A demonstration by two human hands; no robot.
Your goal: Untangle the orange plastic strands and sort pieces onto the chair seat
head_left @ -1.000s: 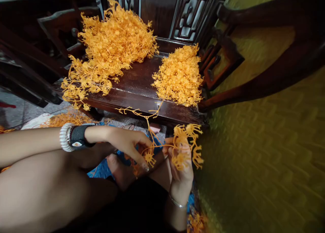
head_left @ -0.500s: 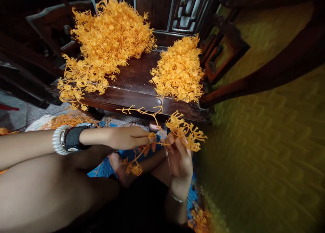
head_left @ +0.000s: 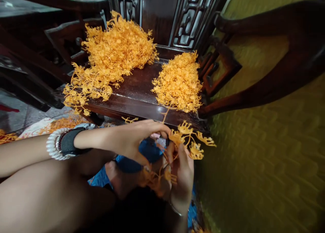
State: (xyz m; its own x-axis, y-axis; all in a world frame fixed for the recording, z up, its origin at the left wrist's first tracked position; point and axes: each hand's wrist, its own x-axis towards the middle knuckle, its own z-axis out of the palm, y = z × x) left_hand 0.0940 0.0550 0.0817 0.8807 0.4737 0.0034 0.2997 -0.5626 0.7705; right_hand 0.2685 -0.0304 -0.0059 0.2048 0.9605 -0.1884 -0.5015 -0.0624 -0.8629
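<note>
My left hand point(head_left: 137, 138) is closed in a pinch on a thin orange plastic sprig point(head_left: 166, 115) that runs up to the chair seat. My right hand point(head_left: 181, 173) is closed around a bunch of orange plastic flower sprigs point(head_left: 190, 140) that fan out above its fingers. Both hands meet just below the front edge of a dark wooden chair seat point(head_left: 137, 90). On the seat lie a large loose heap of orange sprigs point(head_left: 111, 57) at the left and a smaller dense pile point(head_left: 179, 82) at the right. More orange pieces hang blurred below my hands.
The carved chair back point(head_left: 177, 19) rises behind the piles. A yellow-green patterned surface point(head_left: 254, 158) fills the right side. My bare knee point(head_left: 50, 192) is at lower left, with a blue patterned cloth point(head_left: 132, 162) under my foot. More orange sprigs point(head_left: 58, 123) lie on the floor at left.
My left hand has moved up and right to meet the right hand near the seat edge. The bunch in my right hand has shifted slightly; the hanging pieces have dropped lower.
</note>
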